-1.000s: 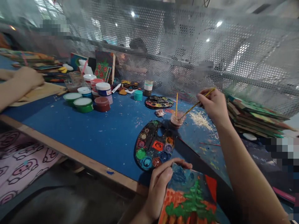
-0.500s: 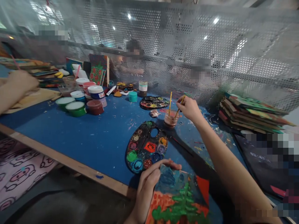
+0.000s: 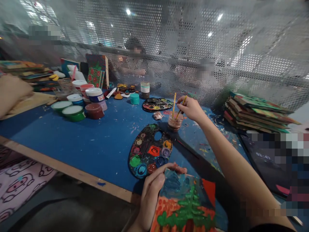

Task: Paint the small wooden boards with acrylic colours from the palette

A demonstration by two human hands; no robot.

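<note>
My left hand [image 3: 155, 190] grips the upper left edge of a painted board [image 3: 185, 206], which shows a green tree, orange ground and a blue patch. In my right hand [image 3: 191, 108] is a yellow-handled paintbrush [image 3: 184, 100], pinched between the fingers, its lower end inside a clear jar of murky brown water [image 3: 175, 122]. A second yellow paintbrush [image 3: 174, 101] leans upright in the same jar. Just beyond my left hand lies a black palette [image 3: 145, 148] with wells of green, blue, red, orange and purple paint. The brush tips are hidden in the jar.
Several paint tubs [image 3: 73, 112] cluster at the left, near another person's hand [image 3: 14, 93]. A second palette [image 3: 156, 104] and a turquoise pot [image 3: 134, 99] sit farther back. Stacked boards [image 3: 256, 112] and a dark tablet-like screen [image 3: 263, 161] are at the right. A perforated metal screen [image 3: 183, 42] backs the table.
My right hand has dipped slightly lower over the jar, and the brush in it has shifted. My left hand still holds the board. The whole view has moved a little.
</note>
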